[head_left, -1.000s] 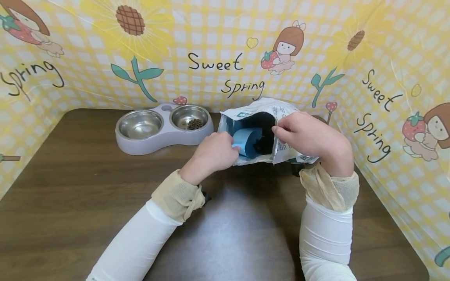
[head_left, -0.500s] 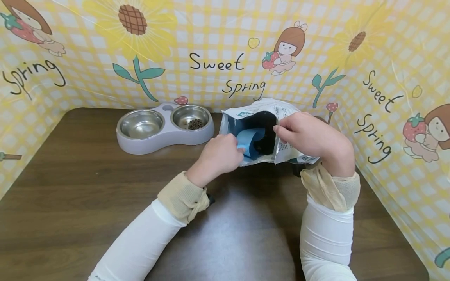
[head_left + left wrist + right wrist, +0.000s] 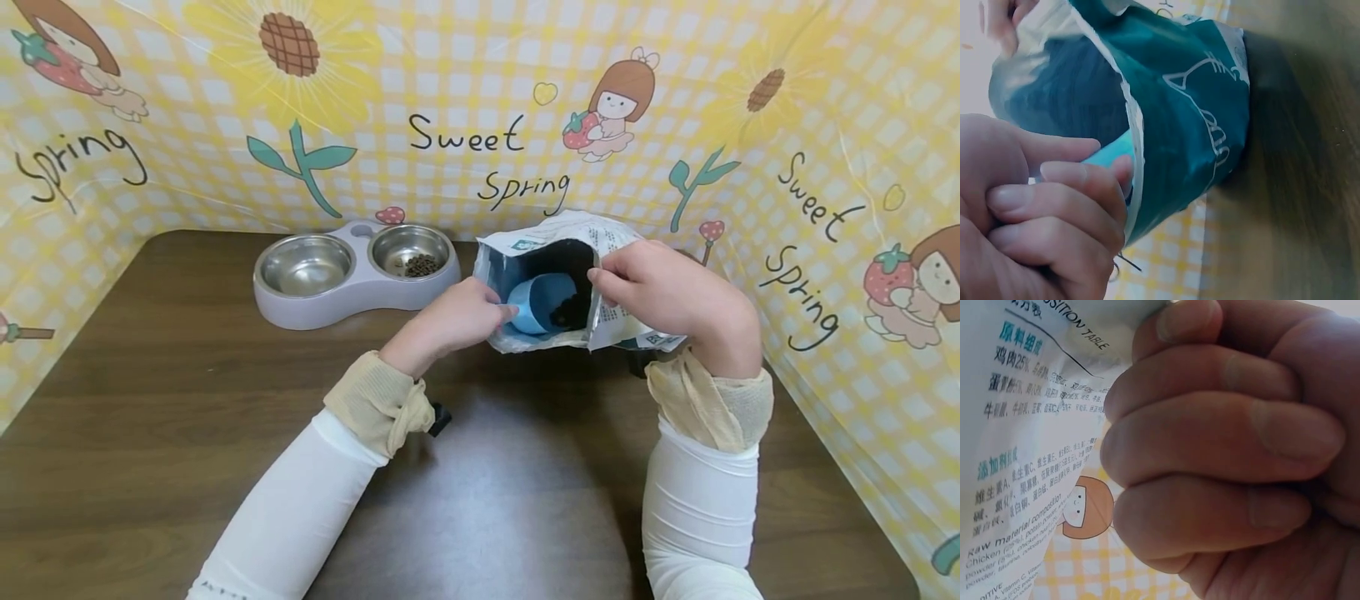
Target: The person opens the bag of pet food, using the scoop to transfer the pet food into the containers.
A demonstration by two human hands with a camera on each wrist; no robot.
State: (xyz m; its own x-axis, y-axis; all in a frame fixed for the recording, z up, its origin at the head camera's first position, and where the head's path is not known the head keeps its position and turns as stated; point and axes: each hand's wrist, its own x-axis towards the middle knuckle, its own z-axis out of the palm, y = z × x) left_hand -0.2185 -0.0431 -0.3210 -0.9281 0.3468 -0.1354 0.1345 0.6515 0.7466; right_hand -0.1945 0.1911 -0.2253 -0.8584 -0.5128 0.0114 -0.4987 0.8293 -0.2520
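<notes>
A pet food bag (image 3: 558, 225), white and teal with a cat outline, lies with its mouth facing me at the back right. Inside that mouth is a light blue scoop (image 3: 527, 310), its handle pinched between the thumb and forefinger of my left hand (image 3: 446, 327). Dark brown kibble (image 3: 564, 314) shows at the scoop's opening. My right hand (image 3: 663, 287) pinches the bag's right edge and holds the mouth wide; in the right wrist view its other fingers are curled beside the printed bag panel (image 3: 1035, 425).
Left of the bag stands a lilac double feeder (image 3: 371, 293). Its left steel bowl (image 3: 303, 267) has a bare bottom, and the right steel bowl (image 3: 392, 243) holds a small heap of kibble (image 3: 422, 266). Patterned yellow cloth (image 3: 465, 75) walls the brown table (image 3: 187, 433) at the back and sides.
The scoop has tipped inside the bag, so its round opening and the kibble show more. My left hand has turned and shifted slightly left. The right hand keeps its grip on the bag's edge.
</notes>
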